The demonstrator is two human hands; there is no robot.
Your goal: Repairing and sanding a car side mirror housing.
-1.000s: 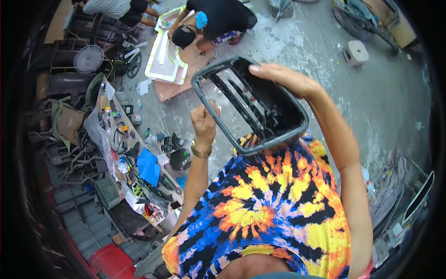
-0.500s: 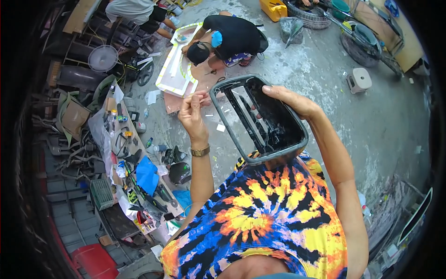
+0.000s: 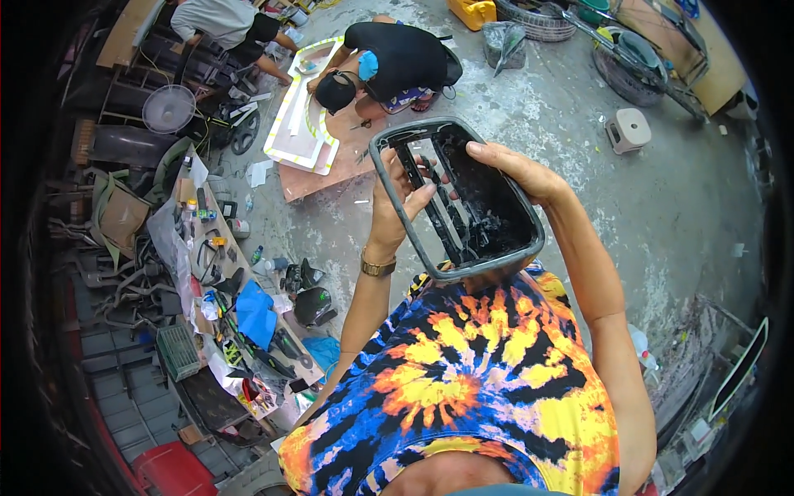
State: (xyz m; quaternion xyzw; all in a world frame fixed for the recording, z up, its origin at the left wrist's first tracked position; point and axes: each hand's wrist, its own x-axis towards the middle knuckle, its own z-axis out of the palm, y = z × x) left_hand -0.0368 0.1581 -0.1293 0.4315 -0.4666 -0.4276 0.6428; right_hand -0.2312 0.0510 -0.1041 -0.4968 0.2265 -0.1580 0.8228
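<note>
In front of my chest is a black rectangular plastic housing [image 3: 504,236] with rounded corners, a raised rim and long slots through its base. My right hand [image 3: 529,175] grips its right wall, thumb over the rim and fingers underneath, partly seen through the slots. Behind the left side, my left hand [image 3: 390,211] reaches up to the slotted part. Its thumb and fingertips show through the openings, closed around a bar there; the rest is hidden. A watch [image 3: 378,268] is on my left wrist.
A long cluttered bench [image 3: 248,273] with tools and a blue sheet runs along my left. Ahead, a person in black [image 3: 405,62] crouches over a white taped panel [image 3: 285,140]; another person [image 3: 219,25] bends behind. A stool [image 3: 628,130] and tyres [image 3: 538,21] stand to the right.
My left hand has moved right, from beside the housing to its slotted part, and its fingers now show through the openings. My right hand keeps its hold.
</note>
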